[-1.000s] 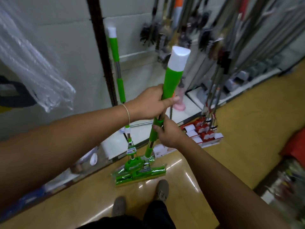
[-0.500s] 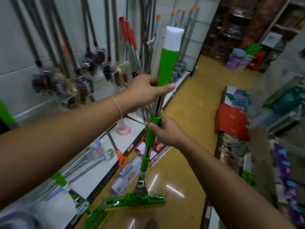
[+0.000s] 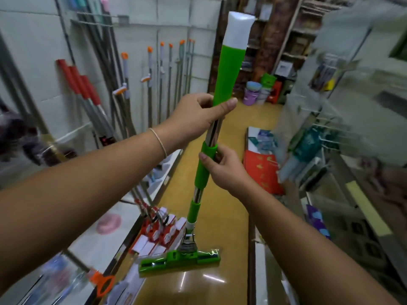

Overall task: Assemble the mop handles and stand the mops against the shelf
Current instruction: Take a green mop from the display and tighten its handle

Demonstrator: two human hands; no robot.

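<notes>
Green-and-chrome sponge mop (image 3: 203, 172) stands nearly upright mid-aisle, its green head (image 3: 179, 259) low over the yellow floor. The right hand (image 3: 222, 167) pinches the green locking collar (image 3: 210, 148), thumb in front, fingers curled behind; the left hand (image 3: 196, 116) wraps the lower end of the green upper grip (image 3: 229, 73). To lock the sections, judging from this hold, twist the collar while the upper hand resists, keeping the pole straight. Far back, stacked purple and white plastic buckets (image 3: 256, 93) sit on the floor; contents cannot be seen.
</notes>
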